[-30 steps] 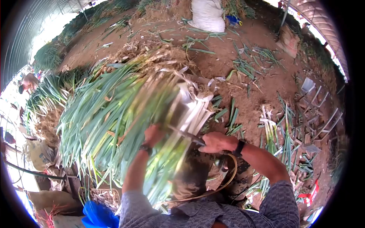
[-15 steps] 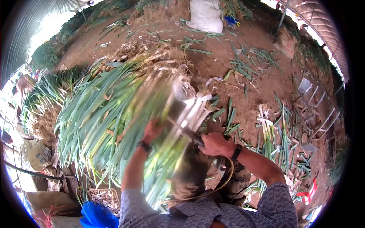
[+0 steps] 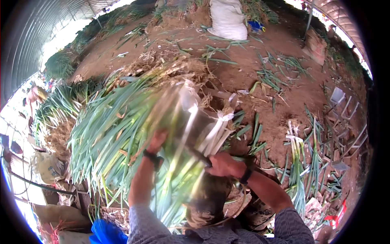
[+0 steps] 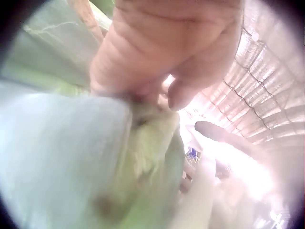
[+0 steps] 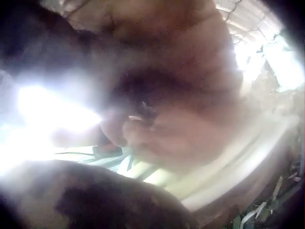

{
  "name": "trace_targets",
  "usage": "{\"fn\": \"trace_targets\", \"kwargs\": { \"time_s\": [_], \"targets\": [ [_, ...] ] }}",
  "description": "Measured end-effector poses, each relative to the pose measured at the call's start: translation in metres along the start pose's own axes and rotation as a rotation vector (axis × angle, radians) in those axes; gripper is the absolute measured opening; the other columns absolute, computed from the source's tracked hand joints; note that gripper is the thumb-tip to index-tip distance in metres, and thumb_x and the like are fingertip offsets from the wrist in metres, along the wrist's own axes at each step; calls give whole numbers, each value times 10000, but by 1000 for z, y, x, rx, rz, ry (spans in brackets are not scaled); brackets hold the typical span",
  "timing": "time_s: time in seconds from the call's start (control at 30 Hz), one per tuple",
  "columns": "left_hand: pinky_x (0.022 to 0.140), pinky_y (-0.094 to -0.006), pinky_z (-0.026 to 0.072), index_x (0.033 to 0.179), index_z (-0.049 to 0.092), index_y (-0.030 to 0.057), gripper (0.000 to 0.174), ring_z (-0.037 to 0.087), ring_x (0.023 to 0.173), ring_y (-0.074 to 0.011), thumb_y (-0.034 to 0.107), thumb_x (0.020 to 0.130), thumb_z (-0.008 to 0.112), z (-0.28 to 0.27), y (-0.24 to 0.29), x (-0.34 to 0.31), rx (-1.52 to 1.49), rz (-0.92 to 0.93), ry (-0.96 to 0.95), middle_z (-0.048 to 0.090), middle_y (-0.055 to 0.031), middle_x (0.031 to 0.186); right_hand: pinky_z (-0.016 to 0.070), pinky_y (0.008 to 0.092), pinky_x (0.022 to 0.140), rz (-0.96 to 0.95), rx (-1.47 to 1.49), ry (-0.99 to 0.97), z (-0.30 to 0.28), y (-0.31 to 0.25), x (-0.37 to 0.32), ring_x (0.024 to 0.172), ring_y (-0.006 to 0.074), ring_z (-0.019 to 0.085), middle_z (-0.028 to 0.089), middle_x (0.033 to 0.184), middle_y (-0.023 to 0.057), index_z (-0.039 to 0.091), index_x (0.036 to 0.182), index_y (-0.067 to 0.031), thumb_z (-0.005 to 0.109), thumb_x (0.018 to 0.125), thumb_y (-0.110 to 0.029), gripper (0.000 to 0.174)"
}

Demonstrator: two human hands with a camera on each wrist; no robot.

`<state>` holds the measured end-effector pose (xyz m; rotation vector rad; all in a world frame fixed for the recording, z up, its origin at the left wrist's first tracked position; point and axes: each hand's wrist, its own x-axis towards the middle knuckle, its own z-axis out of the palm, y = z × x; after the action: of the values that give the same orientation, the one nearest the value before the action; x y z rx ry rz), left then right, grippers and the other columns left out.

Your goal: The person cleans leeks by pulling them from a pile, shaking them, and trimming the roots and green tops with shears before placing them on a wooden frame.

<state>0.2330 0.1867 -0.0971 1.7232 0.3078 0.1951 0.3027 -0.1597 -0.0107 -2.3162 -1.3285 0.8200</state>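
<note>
Long green onions with white stalks (image 3: 215, 132) lie across the person's lap. My left hand (image 3: 157, 141) grips a green onion (image 3: 187, 126) by its leafy part. In the left wrist view the thumb (image 4: 178, 93) bends in against the leaves (image 4: 147, 138). The held onion's white end points away, blurred. My right hand (image 3: 225, 164) holds an air gun (image 3: 199, 156) with a thin hose (image 3: 239, 209), its nozzle pointing at the onion close to the left hand. In the right wrist view curled fingers (image 5: 176, 138) largely hide the tool.
A big heap of green onions (image 3: 105, 126) spreads at the left. Cut leaves (image 3: 268, 77) litter the dirt floor (image 3: 252, 53). A white sack (image 3: 228, 20) stands ahead. Trimmed onions (image 3: 296, 158) lie at the right beside a wooden frame (image 3: 345, 122). A blue bag (image 3: 106, 232) sits lower left.
Both hands have shifted left over the lap, the right hand with the air gun coming nearer the body. One white stalk now stands apart from the bundle. The head view has swung slightly.
</note>
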Motion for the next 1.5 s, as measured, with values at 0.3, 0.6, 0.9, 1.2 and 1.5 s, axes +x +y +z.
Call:
{"fn": "trace_targets", "kwargs": {
  "time_s": [0.3, 0.6, 0.9, 1.2, 1.5],
  "targets": [
    [880, -287, 431, 1163, 639, -22, 366, 562, 970, -165, 193, 867, 624, 28, 28, 35, 118, -108, -63, 645, -61, 1052, 495, 505, 763, 31, 122, 33, 3, 31, -9, 841, 433, 637, 659, 867, 236, 599, 946, -8, 621, 842, -396, 402],
    [769, -282, 455, 1139, 631, -25, 379, 587, 866, -148, 187, 829, 677, 43, 21, 36, 213, -193, 83, 664, -75, 951, 499, 482, 784, 78, 135, 139, 8, 38, -9, 853, 423, 648, 666, 896, 237, 581, 993, 7, 603, 865, -405, 433],
    [679, -375, 498, 1033, 640, 6, 367, 631, 793, -231, 265, 786, 721, 70, 36, 30, 733, -185, 187, 678, -138, 879, 488, 518, 744, 120, 292, 281, 7, 46, 0, 832, 444, 628, 646, 837, 237, 587, 919, -7, 636, 825, -387, 395],
    [741, -430, 504, 1152, 569, 35, 483, 640, 894, -281, 432, 884, 627, 53, -22, 11, 469, -36, 74, 661, -169, 1050, 495, 496, 709, 181, 347, 390, -4, 64, 8, 786, 426, 632, 645, 795, 218, 584, 897, -16, 621, 841, -378, 368],
    [517, -258, 465, 961, 630, 25, 297, 565, 594, -105, 313, 954, 561, 75, 58, -18, 138, -79, 118, 618, -20, 740, 507, 510, 680, 115, 243, 486, 2, 77, 12, 730, 425, 634, 641, 769, 218, 570, 885, -17, 614, 853, -374, 361]
  ]
}}
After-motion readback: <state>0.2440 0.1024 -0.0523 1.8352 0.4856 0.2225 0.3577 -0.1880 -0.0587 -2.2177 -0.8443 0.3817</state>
